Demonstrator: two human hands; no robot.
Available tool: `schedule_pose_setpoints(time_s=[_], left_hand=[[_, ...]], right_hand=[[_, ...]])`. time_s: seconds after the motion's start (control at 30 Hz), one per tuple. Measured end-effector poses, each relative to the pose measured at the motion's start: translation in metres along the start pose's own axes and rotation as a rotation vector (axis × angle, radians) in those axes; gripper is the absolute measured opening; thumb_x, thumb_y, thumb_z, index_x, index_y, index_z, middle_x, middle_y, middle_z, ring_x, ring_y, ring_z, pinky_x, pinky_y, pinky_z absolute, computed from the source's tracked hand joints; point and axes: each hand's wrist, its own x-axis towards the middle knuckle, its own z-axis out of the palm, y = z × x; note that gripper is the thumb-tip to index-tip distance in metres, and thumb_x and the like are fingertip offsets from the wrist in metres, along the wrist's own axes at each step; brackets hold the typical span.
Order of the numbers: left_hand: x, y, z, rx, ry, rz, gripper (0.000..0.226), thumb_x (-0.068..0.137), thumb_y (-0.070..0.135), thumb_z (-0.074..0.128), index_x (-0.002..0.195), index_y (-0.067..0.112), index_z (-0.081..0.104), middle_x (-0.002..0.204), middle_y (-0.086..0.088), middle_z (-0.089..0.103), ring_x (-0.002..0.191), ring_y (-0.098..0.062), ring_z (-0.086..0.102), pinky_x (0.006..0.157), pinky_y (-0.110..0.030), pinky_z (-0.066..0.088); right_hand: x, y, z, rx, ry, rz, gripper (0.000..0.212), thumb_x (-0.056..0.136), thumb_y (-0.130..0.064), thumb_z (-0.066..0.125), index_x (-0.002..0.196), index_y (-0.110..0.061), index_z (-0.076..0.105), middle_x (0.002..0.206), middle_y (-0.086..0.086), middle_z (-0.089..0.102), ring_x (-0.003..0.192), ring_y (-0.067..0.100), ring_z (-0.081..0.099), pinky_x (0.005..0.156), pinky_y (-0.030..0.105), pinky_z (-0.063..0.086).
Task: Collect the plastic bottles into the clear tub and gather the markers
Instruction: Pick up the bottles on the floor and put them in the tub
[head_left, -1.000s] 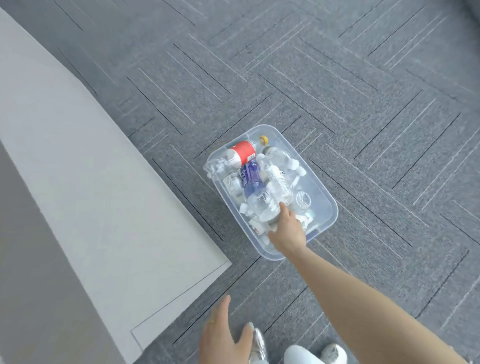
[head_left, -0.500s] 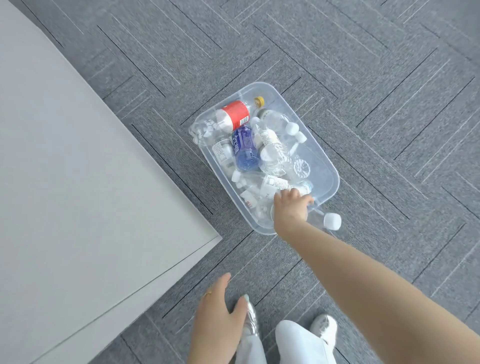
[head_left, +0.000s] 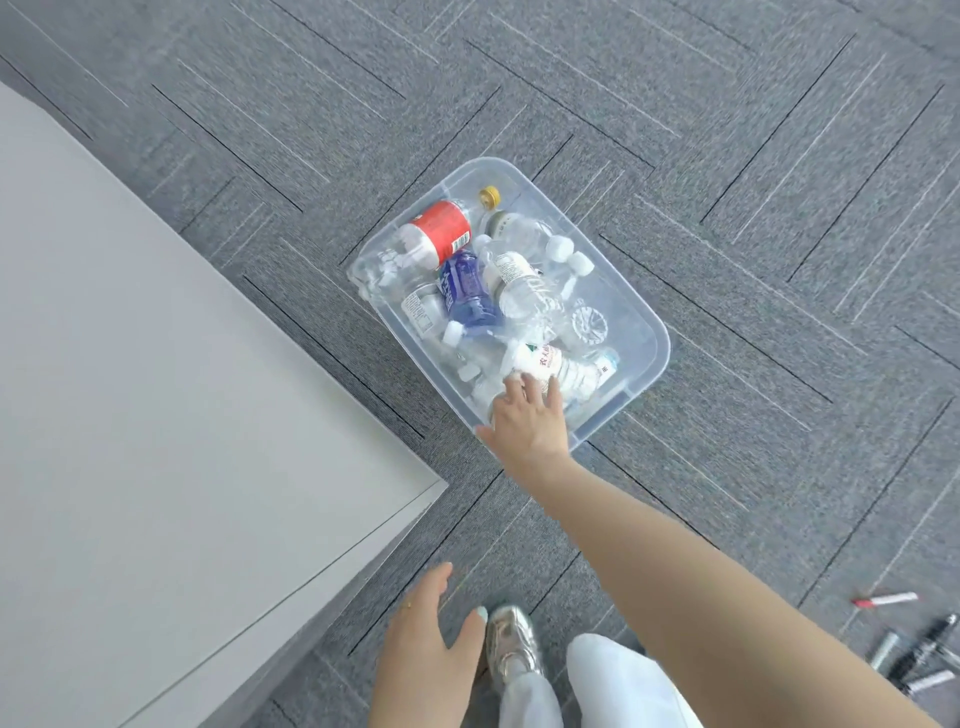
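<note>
One grey desk (head_left: 156, 415) is filling the left side, beside grey carpet (head_left: 727, 208). On the carpet, a clear tub (head_left: 652, 332) is holding many plastic bottles (head_left: 519, 291). The right hand (head_left: 524, 415) is reaching over its near rim, fingers spread; the left hand (head_left: 426, 649) is hanging relaxed. Several markers (head_left: 919, 649) are lying lower right.

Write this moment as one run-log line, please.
right hand: open over clear tub | bottles: in tub | markers: on carpet | left hand: idle

Single head-worn view, looking steeply down from standing height at the carpet (head_left: 727, 156); the tub (head_left: 652, 332) lies mid-frame, table edge (head_left: 208, 415) at left.
</note>
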Motion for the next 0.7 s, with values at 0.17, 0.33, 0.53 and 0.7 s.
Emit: schedule_pose_setpoints(time_s=[0.17, 0.33, 0.53, 0.7], left_hand=[[-0.015, 0.018, -0.001, 0.07, -0.035, 0.031, 0.054, 0.088, 0.029, 0.06, 0.136, 0.03, 0.038, 0.133, 0.013, 0.05, 0.13, -0.008, 0.042, 0.107, -0.024, 0.03], [-0.044, 0.068, -0.016, 0.162, -0.066, 0.141, 0.054, 0.085, 0.029, 0.064, 0.135, 0.027, 0.043, 0.133, 0.009, 0.053, 0.128, -0.008, 0.046, 0.105, -0.02, 0.028], [-0.108, 0.138, -0.025, 0.252, -0.143, 0.326, 0.05, 0.09, 0.029, 0.057, 0.137, 0.027, 0.04, 0.136, 0.007, 0.049, 0.129, -0.011, 0.043, 0.104, -0.025, 0.031], [-0.17, 0.19, -0.009, 0.407, -0.237, 0.484, 0.046, 0.092, 0.03, 0.054, 0.136, 0.025, 0.041, 0.134, 0.009, 0.05, 0.128, -0.014, 0.043, 0.101, -0.03, 0.033]], right_hand=[[-0.055, 0.026, -0.017, 0.165, 0.051, -0.031, 0.05, 0.099, -0.042, 0.034, 0.144, -0.02, 0.031, 0.159, 0.002, 0.01, 0.148, 0.025, 0.0, 0.117, 0.049, -0.007], [-0.126, 0.087, -0.042, 0.355, -0.025, 0.199, 0.045, 0.097, -0.034, 0.04, 0.141, -0.022, 0.037, 0.156, -0.002, 0.019, 0.141, 0.023, 0.025, 0.117, 0.04, 0.02], [-0.253, 0.156, -0.074, 0.635, -0.073, 0.51, 0.039, 0.096, -0.028, 0.043, 0.134, -0.018, 0.045, 0.14, 0.0, 0.039, 0.118, 0.023, 0.051, 0.092, 0.034, 0.045], [-0.358, 0.196, -0.081, 0.838, -0.011, 0.763, 0.038, 0.095, -0.026, 0.045, 0.13, -0.014, 0.049, 0.136, 0.006, 0.043, 0.117, 0.025, 0.054, 0.096, 0.037, 0.045]])
